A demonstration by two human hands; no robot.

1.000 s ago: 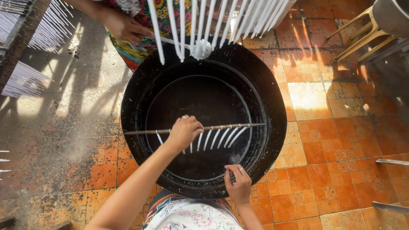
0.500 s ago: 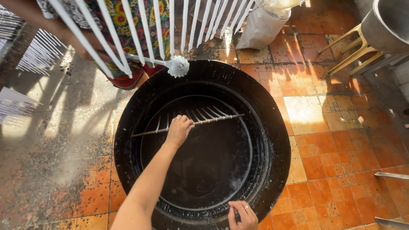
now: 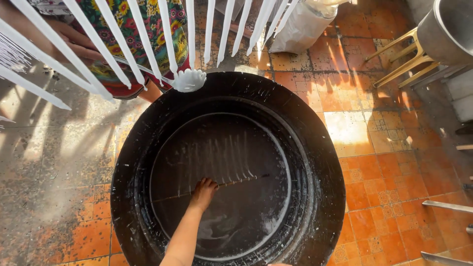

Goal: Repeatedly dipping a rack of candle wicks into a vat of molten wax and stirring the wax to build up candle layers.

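Note:
A big round black vat (image 3: pixel 325 148) of dark liquid fills the middle of the view. My left hand (image 3: pixel 203 193) reaches into it and grips a thin rod (image 3: pixel 236 182) held level at the liquid's surface. A row of thin white candles (image 3: pixel 221 157) hangs from the rod and shows only faintly under the liquid. Only a pale sliver of my right hand (image 3: pixel 278 264) shows at the bottom edge, by the vat's near rim, so its fingers are hidden.
Another person in a flowered dress (image 3: pixel 133 44) stands behind the vat. Their hand (image 3: pixel 74 42) holds a rod of long white candles (image 3: pixel 162 34) over the far rim. A white sack (image 3: pixel 300 27), a yellow stool (image 3: pixel 409 54) and a metal pot (image 3: pixel 451 29) stand on the orange tiles.
My left hand has lowered the rod, and the candles have gone from above the liquid down into it. My right hand has slipped almost out of the bottom of the view.

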